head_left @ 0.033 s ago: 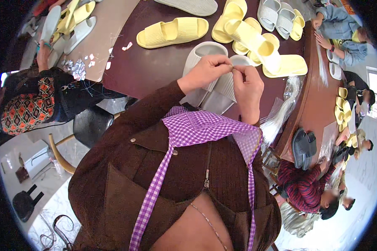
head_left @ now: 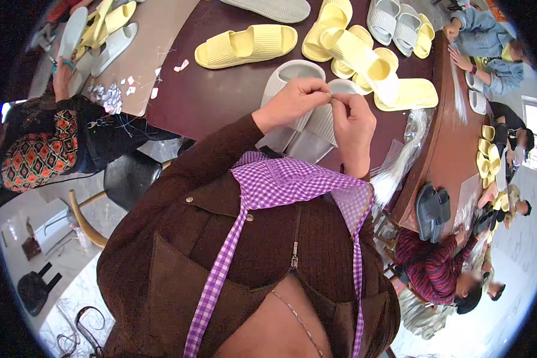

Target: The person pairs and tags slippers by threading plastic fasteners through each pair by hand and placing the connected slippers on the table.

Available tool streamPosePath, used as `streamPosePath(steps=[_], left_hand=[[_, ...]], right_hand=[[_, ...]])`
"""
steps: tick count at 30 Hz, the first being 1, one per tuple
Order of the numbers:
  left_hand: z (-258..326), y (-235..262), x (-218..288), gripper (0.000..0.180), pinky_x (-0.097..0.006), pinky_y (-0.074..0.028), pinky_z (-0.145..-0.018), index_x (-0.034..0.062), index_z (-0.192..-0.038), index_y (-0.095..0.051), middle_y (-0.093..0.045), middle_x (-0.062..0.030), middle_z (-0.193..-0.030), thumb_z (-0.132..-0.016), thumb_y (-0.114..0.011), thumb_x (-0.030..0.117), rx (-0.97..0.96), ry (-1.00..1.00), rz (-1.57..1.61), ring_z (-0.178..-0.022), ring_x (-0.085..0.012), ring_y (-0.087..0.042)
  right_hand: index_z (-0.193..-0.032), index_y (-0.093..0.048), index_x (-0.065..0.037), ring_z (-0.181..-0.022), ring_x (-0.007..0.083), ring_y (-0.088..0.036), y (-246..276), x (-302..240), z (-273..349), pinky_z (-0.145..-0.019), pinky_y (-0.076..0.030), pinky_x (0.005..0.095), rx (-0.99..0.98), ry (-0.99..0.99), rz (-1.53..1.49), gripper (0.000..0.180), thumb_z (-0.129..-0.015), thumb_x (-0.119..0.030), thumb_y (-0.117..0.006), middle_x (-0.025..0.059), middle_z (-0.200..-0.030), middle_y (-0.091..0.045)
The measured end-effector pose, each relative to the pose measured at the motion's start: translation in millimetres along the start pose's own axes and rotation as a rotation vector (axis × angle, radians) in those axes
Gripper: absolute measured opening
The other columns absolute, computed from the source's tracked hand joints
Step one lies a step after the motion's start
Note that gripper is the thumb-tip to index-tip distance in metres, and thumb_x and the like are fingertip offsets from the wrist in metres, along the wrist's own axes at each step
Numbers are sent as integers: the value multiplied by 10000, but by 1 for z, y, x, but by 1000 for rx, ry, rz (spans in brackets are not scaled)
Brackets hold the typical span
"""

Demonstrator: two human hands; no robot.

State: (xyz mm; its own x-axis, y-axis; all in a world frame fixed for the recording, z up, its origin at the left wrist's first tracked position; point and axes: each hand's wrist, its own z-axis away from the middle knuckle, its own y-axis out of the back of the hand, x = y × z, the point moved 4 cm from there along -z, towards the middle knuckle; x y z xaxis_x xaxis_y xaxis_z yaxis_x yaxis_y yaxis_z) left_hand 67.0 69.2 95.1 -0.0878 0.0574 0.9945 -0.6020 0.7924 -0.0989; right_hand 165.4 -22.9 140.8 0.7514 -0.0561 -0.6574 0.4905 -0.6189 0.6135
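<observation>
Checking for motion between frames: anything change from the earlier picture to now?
Nothing visibly changed. The left hand and right hand are pinched together, fingertips touching, over the grey slippers, as before. The yellow slippers and the dark table are where they were.

Slipper workshop, long tables (head_left: 221, 95) piled with yellow slippers (head_left: 247, 45), seated workers (head_left: 441, 268) alongside

We sit at a dark maroon table (head_left: 221, 95) over a pale floor (head_left: 53, 238). A black stool (head_left: 122, 179) stands beside us.
</observation>
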Motion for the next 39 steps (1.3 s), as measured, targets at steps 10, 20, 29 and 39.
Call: streamPosePath(steps=[10, 20, 29, 39], left_hand=[[3, 3, -6, 136, -190, -355, -528, 57, -875, -619, -535, 51, -696, -815, -576, 171, -157, 175, 42, -606, -25, -451], [-8, 61, -26, 321, -240, -450, -701, 15, -1078, -581, -595, -62, -937, -814, -584, 199, 295, -89, -291, -814, -111, -544], [3, 199, -94, 398, -249, -463, -613, -32, -1133, -527, -596, -92, -965, -824, -552, 218, 682, 115, -407, -773, -124, -555], [-30, 98, -112, 307, -287, -459, -559, -32, -1033, -544, -601, -119, -895, -801, -507, 165, 308, 371, -174, -709, -174, -573]], right_hand=[[-856, -635, 31, -617, 71, -520, -4, 18, 7, -568, -423, 207, -168, -242, -247, 99, -782, -29, -609, 26, -693, -602], [-877, -630, 39, -599, 80, -504, 19, 98, 8, -564, -423, 209, 160, -260, -108, 134, -815, -67, -575, 25, -686, -597], [-1004, -571, 70, -537, 130, -568, -52, 141, 96, -437, -435, 281, -604, -648, -141, 387, -795, -253, -613, 96, -715, -620], [-967, -527, 118, -796, 393, -574, -103, 147, 75, -729, -440, 408, -190, -616, 222, 441, -759, -263, -606, 257, -833, -599]])
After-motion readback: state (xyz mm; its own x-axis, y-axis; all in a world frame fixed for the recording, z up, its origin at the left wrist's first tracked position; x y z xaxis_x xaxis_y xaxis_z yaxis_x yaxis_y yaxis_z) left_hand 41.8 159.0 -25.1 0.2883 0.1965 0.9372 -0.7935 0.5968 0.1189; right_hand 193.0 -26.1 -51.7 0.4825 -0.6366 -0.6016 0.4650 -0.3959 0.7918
